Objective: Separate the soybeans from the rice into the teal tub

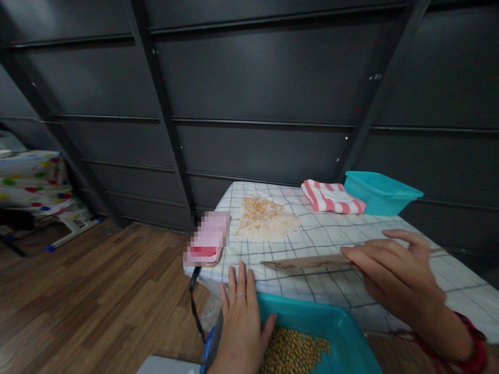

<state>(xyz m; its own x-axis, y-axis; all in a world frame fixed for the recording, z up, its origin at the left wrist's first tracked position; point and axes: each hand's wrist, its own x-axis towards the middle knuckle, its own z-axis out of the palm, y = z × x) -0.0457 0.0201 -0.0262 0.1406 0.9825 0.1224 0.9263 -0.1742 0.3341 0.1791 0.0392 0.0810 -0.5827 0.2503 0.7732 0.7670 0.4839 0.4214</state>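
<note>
My left hand (242, 322) has its fingers stretched out at the table's front edge, over the left rim of a teal basin (323, 310). Inside that basin, below the table edge, lies a heap of yellowish-brown beans (294, 350). Pinched in my right hand (401, 275) is a flat strip of brown cardboard (307, 262), its long side running left just above the checked tablecloth. Beyond the strip, a pile of pale rice-like grains (273, 227) is spread on the cloth, with soybeans (259, 206) mixed in at its far side.
A pink, partly pixelated object (208, 236) lies at the table's left edge, a black strap (194, 296) hanging below it. At the back right are a folded pink-and-white striped towel (331, 197) and a second teal basin (380, 195). A dark panelled wall (265, 78) stands behind.
</note>
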